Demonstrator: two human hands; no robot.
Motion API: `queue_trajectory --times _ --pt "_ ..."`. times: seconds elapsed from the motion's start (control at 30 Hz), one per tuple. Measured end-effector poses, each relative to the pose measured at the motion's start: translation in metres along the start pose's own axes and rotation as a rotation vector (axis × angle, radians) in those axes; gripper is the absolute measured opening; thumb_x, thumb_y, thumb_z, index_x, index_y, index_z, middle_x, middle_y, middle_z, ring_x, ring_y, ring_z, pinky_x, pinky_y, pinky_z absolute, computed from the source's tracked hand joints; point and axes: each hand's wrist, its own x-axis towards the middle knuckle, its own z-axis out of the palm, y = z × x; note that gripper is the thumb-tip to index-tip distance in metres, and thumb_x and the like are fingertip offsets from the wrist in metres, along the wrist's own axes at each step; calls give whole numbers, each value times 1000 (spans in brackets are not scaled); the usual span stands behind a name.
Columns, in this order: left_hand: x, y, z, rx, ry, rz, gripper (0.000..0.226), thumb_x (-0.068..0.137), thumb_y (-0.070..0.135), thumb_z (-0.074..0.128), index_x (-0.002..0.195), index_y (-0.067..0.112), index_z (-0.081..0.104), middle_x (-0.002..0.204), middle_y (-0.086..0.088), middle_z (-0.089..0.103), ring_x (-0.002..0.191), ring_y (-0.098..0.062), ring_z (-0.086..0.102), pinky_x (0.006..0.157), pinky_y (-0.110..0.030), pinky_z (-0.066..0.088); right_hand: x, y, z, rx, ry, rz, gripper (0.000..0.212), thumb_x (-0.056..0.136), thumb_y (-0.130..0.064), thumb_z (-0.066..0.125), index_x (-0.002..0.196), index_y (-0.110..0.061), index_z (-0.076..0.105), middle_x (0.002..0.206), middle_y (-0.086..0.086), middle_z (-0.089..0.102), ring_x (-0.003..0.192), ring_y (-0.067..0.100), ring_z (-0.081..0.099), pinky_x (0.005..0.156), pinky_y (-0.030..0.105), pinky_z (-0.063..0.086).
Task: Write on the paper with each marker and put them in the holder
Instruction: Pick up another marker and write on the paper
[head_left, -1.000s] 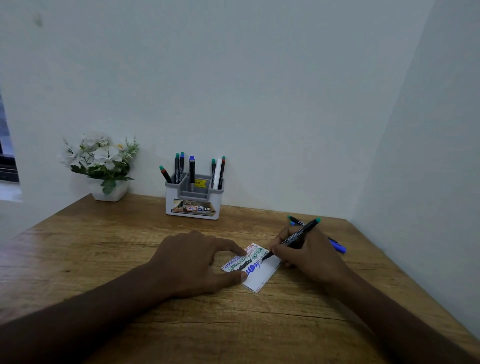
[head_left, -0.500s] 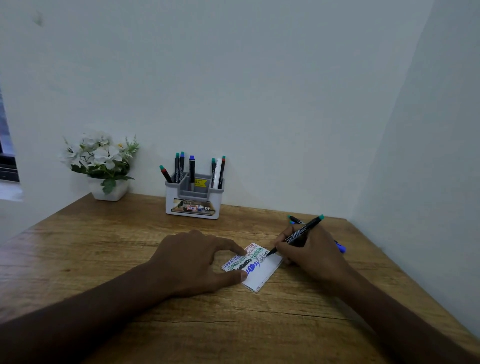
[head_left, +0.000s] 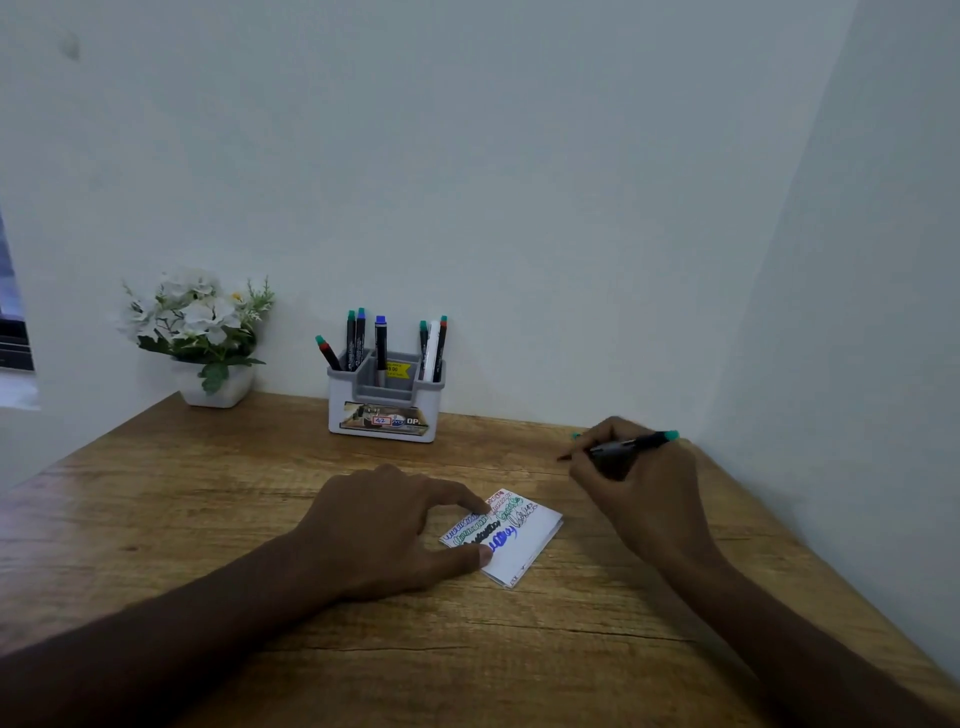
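Note:
A small white folded paper (head_left: 524, 545) covered in coloured scribbles lies on the wooden desk (head_left: 208, 493). My left hand (head_left: 384, 530) presses it down with forefinger and thumb. My right hand (head_left: 639, 483) is lifted to the right of and beyond the paper and grips a black marker (head_left: 631, 444) with a green end, its uncapped tip pointing left. Another green marker end (head_left: 576, 435) peeks out behind that hand. The grey and white holder (head_left: 384, 410) stands at the back by the wall with several markers upright in it.
A white pot of white flowers (head_left: 200, 338) sits at the back left of the desk. Walls close in behind and on the right. A dark object shows at the far left edge.
My right hand has lifted the marker off the paper and moved back and to the right. The blue marker beside it is now hidden. My left hand has stayed on the paper.

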Motion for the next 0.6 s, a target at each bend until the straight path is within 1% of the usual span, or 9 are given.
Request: queue_trajectory --times 0.07,0.1,0.2,0.27,0.33,0.4,0.43,0.5,0.6 --pt "-2 -2 2 -45 60 3 62 83 89 45 139 62 46 68 18 53 70 -3 52 58 -22 32 0 -4 -4 121 86 -9 13 86 -14 80 85 -26 75 79 -12 79 76 1 75 68 14 58" --pt "-2 -3 2 -83 105 3 58 85 85 50 137 59 47 69 16 56 70 -4 55 58 -21 34 -1 -5 -4 186 83 16 14 87 -13 80 88 -26 75 81 -10 79 78 3 76 70 17 60" --pt "-1 -9 4 -239 237 26 44 90 59 61 131 55 45 73 9 61 77 -5 59 57 -20 36 -4 -6 1 412 -28 165 12 89 -4 78 91 -16 75 83 2 80 80 13 78 77 28 64" --pt "1 -12 3 -303 234 74 42 92 47 56 128 58 37 77 7 62 81 -7 59 58 -20 37 -6 -8 4 602 -97 270 9 90 3 73 90 -6 74 85 9 80 83 22 77 82 36 64" --pt "2 -13 3 -408 177 122 39 102 34 52 125 58 31 90 8 63 89 -8 58 67 -21 44 -7 -12 9 762 -145 360 13 93 8 63 89 0 73 90 15 79 86 29 76 83 40 63" --pt "2 -13 5 -558 88 165 39 108 20 44 134 48 34 107 9 61 103 -11 57 86 -24 49 -8 -17 10 899 -153 432 19 96 8 54 91 7 72 100 22 79 91 34 76 84 43 64" --pt "3 -13 6 -577 68 201 40 109 15 41 138 41 36 109 10 59 107 -14 57 93 -27 49 -8 -19 11 961 -144 455 21 98 6 51 92 10 71 105 25 78 92 35 77 86 44 64" --pt "3 -16 9 -531 101 238 42 108 5 38 140 32 40 110 15 58 112 -14 58 96 -27 48 -7 -21 9 1029 -146 456 23 99 4 50 94 15 69 109 29 76 92 35 78 87 44 65" --pt "5 -14 9 -466 175 240 50 109 3 41 148 34 33 117 25 61 119 -3 58 98 -14 43 -9 -22 3 1049 -215 388 23 101 4 51 101 20 68 107 31 76 91 36 78 82 39 68"
